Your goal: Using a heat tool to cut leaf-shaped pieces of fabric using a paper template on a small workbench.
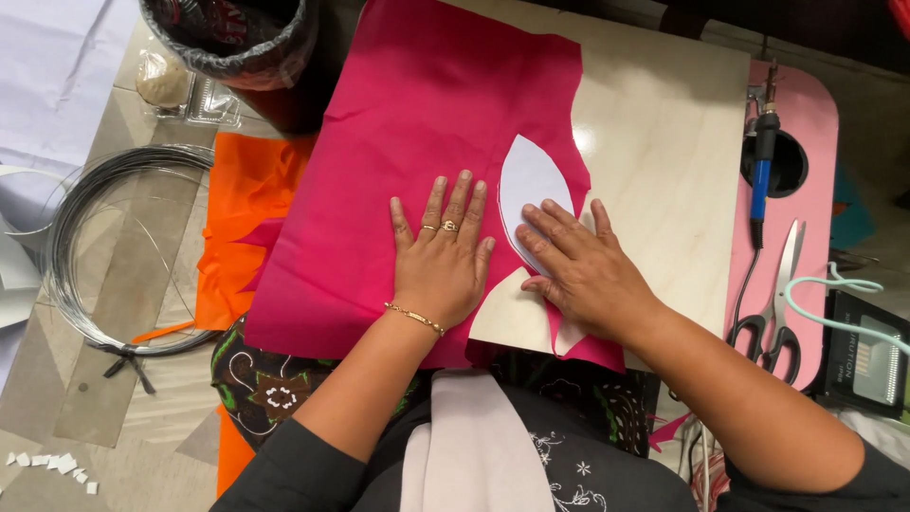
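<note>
Right now I see both hands pressed flat on a sheet of magenta fabric (417, 142) spread over a pale wooden board (664, 142). My left hand (441, 261) lies palm down with the fingers spread and straight, gripping nothing, just bearing on the cloth. My right hand (578, 270) is also flat, fingers extended and unclenched, its fingertips resting on a white leaf-shaped paper template (531, 180).

That template sits at the fabric's right edge, between my two hands. Its long axis runs roughly up and down the view, tilted slightly, with one pointed tip aimed away from me and the lower tip hidden under my right fingers. The fabric's edge beside it has curved notches cut out, and the bare board shows through one below my right hand.

An orange fabric piece (251, 209) pokes out from under the magenta sheet on the left, and further left lies a coil of grey wire (71, 237). A black bin with a plastic liner (237, 47) stands at the top left, touching the magenta sheet's corner. To the right, on a pink tray (815, 123), rest a blue-handled tool (761, 175) and black-handled scissors (777, 303), well apart from my hands. Nothing lies between my hands and the template.
</note>
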